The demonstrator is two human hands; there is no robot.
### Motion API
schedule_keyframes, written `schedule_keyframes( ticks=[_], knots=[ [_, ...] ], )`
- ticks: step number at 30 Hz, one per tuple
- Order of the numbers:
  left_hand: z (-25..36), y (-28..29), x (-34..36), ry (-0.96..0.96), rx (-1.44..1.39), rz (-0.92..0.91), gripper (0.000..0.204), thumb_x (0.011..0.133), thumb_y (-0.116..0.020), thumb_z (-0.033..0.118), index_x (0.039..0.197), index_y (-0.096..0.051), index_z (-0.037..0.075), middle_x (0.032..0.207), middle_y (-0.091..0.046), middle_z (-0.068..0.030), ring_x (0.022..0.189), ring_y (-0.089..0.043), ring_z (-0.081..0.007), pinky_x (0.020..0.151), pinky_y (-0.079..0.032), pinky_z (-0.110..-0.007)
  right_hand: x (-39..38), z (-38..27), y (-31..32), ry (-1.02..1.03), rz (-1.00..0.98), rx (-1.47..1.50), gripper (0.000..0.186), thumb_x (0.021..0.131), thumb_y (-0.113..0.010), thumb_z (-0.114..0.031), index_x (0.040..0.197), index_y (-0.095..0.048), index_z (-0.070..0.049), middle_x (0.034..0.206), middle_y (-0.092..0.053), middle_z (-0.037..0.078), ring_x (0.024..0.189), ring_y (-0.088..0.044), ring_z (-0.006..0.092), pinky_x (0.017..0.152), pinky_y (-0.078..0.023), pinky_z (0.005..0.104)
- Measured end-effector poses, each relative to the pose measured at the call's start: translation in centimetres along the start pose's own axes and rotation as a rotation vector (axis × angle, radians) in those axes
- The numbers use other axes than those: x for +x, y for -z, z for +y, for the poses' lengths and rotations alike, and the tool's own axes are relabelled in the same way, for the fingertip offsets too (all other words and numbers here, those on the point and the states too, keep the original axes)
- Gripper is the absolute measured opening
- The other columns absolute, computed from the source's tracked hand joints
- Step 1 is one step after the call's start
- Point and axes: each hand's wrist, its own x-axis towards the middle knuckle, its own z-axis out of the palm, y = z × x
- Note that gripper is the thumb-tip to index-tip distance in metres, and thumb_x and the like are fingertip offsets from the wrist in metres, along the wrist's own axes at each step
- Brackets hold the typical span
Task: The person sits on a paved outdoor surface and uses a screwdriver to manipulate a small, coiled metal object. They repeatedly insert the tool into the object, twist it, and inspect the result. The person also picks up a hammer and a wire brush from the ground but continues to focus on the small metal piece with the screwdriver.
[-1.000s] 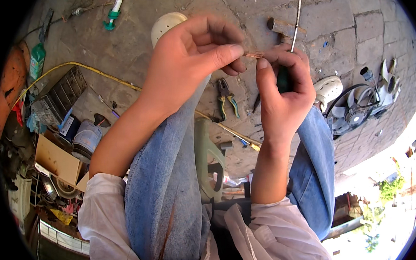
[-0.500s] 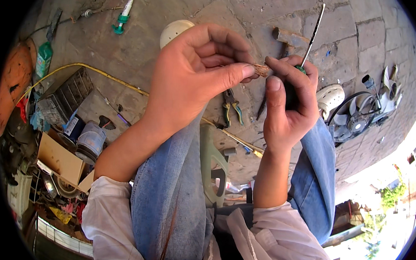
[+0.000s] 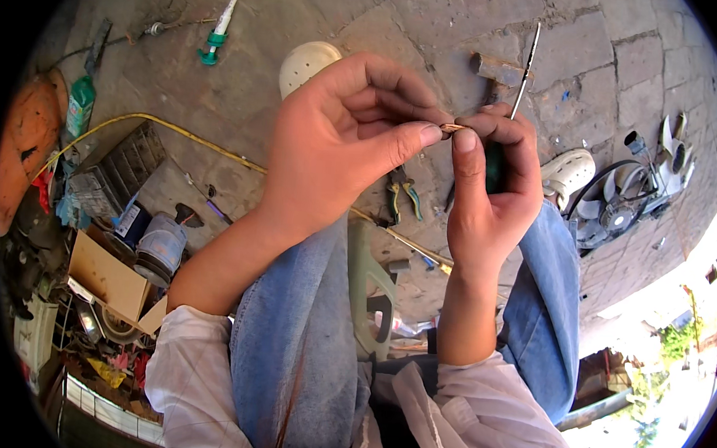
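Note:
In front of me my left hand [image 3: 330, 141] pinches a small copper-coloured bit of wire [image 3: 453, 127] between thumb and fingertips. Its other end lies between the thumb and forefinger of my right hand [image 3: 499, 175]. A screwdriver [image 3: 526, 75] is also tucked in my right hand; its thin shaft points up and away, and the fingers mostly cover its dark green handle. Below the hands, pliers [image 3: 403, 195] with yellow and blue handles lie on the paving. Beyond my right hand rests a hammer [image 3: 503, 69] with a rusty head.
A green plastic stool [image 3: 371, 298] stands between my legs. A yellow hose [image 3: 192, 144] crosses the floor on the left, near a black crate [image 3: 118, 167], a cardboard box [image 3: 108, 276] and a bucket [image 3: 160, 246]. At right lies a fan assembly [image 3: 618, 213].
The loose copper strands between my fingers now look narrower and gathered together. My right thumb has risen to meet the forefinger on them. The screwdriver shaft has shifted slightly left and down.

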Motion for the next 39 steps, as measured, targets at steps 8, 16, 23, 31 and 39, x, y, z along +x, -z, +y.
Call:
schedule_keyframes(
  ticks=[8, 16, 23, 31, 39],
  knots=[
    [-0.6, 0.2, 0.3, 0.195, -0.138, 0.138, 0.022, 0.082, -0.064, -0.003, 0.101, -0.054, 0.000, 0.090, -0.066, -0.0110, 0.083, -0.065, -0.0167, 0.078, -0.053, -0.029, 0.1, -0.7, 0.5, -0.534, -0.013, 0.469, 0.012, 0.092, -0.057, -0.009, 0.097, -0.063, 0.000, 0.085, -0.055, 0.003, 0.063, -0.045, 0.0040, 0.060, -0.038, 0.0192],
    [-0.9, -0.3, 0.3, 0.259, -0.121, 0.059, 0.020, 0.084, -0.063, -0.001, 0.102, -0.054, 0.000, 0.090, -0.065, -0.0097, 0.080, -0.065, -0.0176, 0.076, -0.052, -0.030, -0.2, -0.9, 1.2, -0.596, 0.068, 0.403, 0.014, 0.086, -0.066, -0.013, 0.093, -0.064, -0.001, 0.082, -0.057, 0.000, 0.065, -0.047, 0.0049, 0.059, -0.040, 0.0206],
    [-2.6, -2.6, -0.5, 0.156, -0.060, -0.055, 0.026, 0.085, -0.061, 0.000, 0.109, -0.050, -0.001, 0.095, -0.065, -0.0136, 0.084, -0.064, -0.0193, 0.075, -0.052, -0.030, -1.3, -2.6, 4.7, -0.302, 0.101, 0.001, 0.016, 0.080, -0.070, -0.010, 0.086, -0.062, 0.003, 0.082, -0.063, 0.006, 0.078, -0.057, 0.0119, 0.073, -0.045, 0.0267],
    [-13.6, 7.0, -0.5, -0.034, 0.852, -0.043, 0.016, 0.091, -0.058, 0.008, 0.104, -0.056, -0.001, 0.088, -0.063, -0.0077, 0.075, -0.060, -0.0121, 0.069, -0.050, -0.025, -0.3, -12.4, 30.4, -0.045, 0.425, -0.696, 0.025, 0.088, -0.063, -0.019, 0.084, -0.061, 0.005, 0.065, -0.056, 0.005, 0.062, -0.048, 0.0085, 0.056, -0.041, 0.0275],
    [-15.5, 7.6, -0.5, -0.091, 0.751, 0.049, 0.012, 0.093, -0.057, 0.010, 0.099, -0.057, 0.000, 0.083, -0.059, -0.0023, 0.073, -0.055, -0.0081, 0.064, -0.046, -0.022, -26.3, 4.8, 51.3, -0.778, 1.075, -0.330, 0.027, 0.078, -0.077, -0.026, 0.082, -0.068, 0.000, 0.063, -0.051, -0.002, 0.052, -0.043, 0.0065, 0.047, -0.034, 0.0226]
  ],
)
